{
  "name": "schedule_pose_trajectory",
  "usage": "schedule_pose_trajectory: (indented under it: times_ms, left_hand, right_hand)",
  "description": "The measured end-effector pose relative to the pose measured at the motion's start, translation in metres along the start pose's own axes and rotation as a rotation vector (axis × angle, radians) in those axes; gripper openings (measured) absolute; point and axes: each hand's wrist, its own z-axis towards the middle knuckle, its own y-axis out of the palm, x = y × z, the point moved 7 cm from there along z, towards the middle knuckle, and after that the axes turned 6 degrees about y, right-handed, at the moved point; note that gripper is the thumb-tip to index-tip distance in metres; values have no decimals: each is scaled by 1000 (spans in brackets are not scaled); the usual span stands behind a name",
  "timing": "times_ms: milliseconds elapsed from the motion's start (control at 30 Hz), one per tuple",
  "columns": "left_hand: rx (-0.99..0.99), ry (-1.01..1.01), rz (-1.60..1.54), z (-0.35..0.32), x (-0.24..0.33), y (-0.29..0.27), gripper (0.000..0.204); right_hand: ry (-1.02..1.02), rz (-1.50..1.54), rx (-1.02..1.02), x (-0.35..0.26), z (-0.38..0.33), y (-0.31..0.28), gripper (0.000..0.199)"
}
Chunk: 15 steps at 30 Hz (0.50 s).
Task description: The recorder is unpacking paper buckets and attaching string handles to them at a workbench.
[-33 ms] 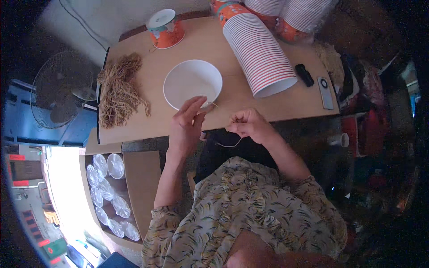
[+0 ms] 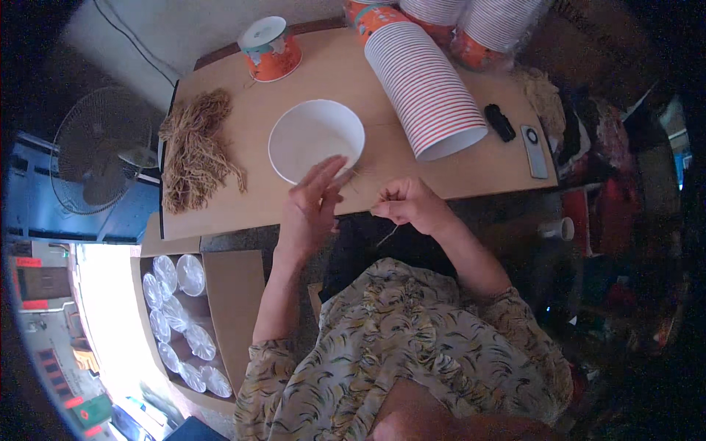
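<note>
A white paper tub (image 2: pixel 298 136) stands on the table with its mouth toward me. Just in front of its near rim is my left hand (image 2: pixel 312 202), fingers stretched out and thumb apart; a thin strand shows faintly by its fingertips, and I cannot make out whether it touches them. To the right, past the table's front edge, my right hand (image 2: pixel 412 204) is closed in a pinch on a thin string (image 2: pixel 387 235), whose tail hangs below the fingers. A bundle of brown twine strands (image 2: pixel 198 147) lies at the table's left.
A long stack of nested tubs (image 2: pixel 426 92) lies at the right, beside a black object (image 2: pixel 500 123) and a silver device (image 2: pixel 535 152). One orange tub (image 2: pixel 273 59) stands upside down at the back. Below left, an open carton (image 2: pixel 235 309) holds several plastic-wrapped stacks.
The string's loop between my hands no longer shows; a short tail hangs from the right hand. My left fingers have shifted slightly, while the right hand stays almost in place.
</note>
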Motion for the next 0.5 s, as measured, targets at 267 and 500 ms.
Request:
schedule_pose_trajectory:
  times_ms: [267, 500]
  left_hand:
    - [-447, -57, -245, 7, 3, 32, 16]
    - [-368, -234, -204, 1, -8, 35, 19]
  right_hand:
    - [-70, -58, -25, -24, -2, -11, 16]
    - [-283, 28, 249, -39, -15, -9, 28]
